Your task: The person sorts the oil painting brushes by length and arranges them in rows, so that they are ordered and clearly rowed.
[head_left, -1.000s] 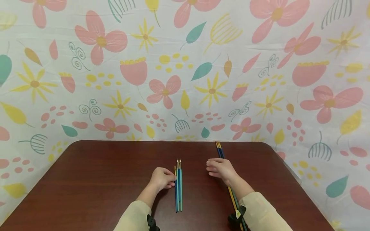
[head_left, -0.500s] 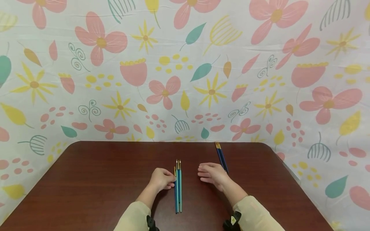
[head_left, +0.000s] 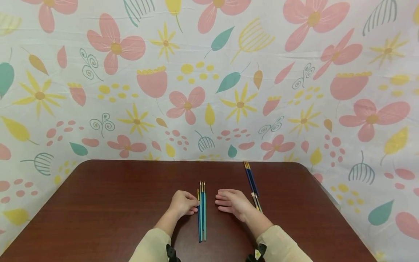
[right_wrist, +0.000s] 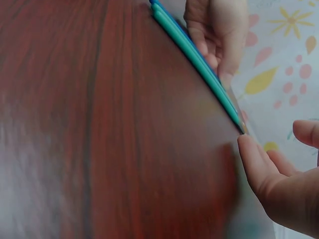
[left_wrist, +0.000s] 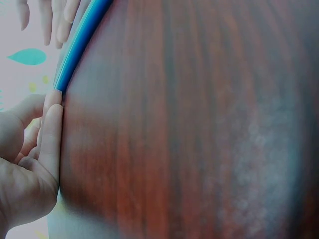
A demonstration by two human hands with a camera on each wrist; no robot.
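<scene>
Several thin blue and teal paintbrushes point(head_left: 202, 218) lie side by side on the table, tips pointing away. With bent fingers, the left hand point(head_left: 182, 202) pinches the leftmost one near its upper part. In the left wrist view, the left hand's fingertips point(left_wrist: 54, 102) meet a blue brush point(left_wrist: 82, 42). The right hand point(head_left: 234, 203) is a little to the right of this group, fingers extended and holding nothing. The right wrist view shows the teal and blue brushes point(right_wrist: 199, 69) between the left hand point(right_wrist: 219, 37) and the right hand point(right_wrist: 284, 184).
Dark blue brushes point(head_left: 251, 178) lie near the back right of the brown table point(head_left: 114, 203). Below them are brushes with pale tips point(head_left: 256, 202), partly hidden by the right arm. A flower-patterned cloth point(head_left: 209, 80) hangs behind the table.
The right hand has moved left from the right-hand brushes toward the middle group, uncovering the pale-tipped brushes. The left hand has stayed in place.
</scene>
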